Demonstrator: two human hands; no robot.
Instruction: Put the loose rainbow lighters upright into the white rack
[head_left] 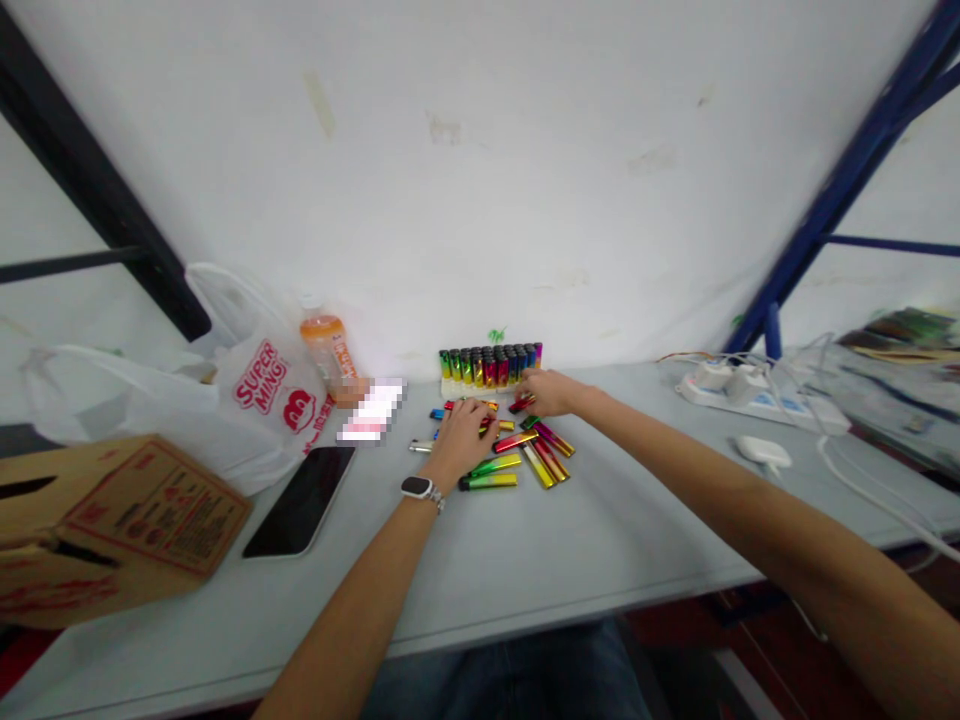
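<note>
Shiny multicoloured lighters (489,370) stand upright in close rows in a pale holder (452,387) by the wall. My right hand (551,392) is at the holder's front right corner, its fingers closed on a red lighter (523,402). Over the loose pile, my left hand (463,440) has its fingers curled around a dark red lighter, mostly hidden by them. Loose lighters lie about both hands: a green and yellow one (489,481) nearest me, several red and gold ones (546,463) to the right, and others partly under my left hand.
On the left are a cardboard box (150,520), a white plastic bag (255,400), an orange drink bottle (327,350), a black phone (301,502) and a blurred-out bright item (373,410). A power strip (765,400) with cables and a white charger (763,451) lie right.
</note>
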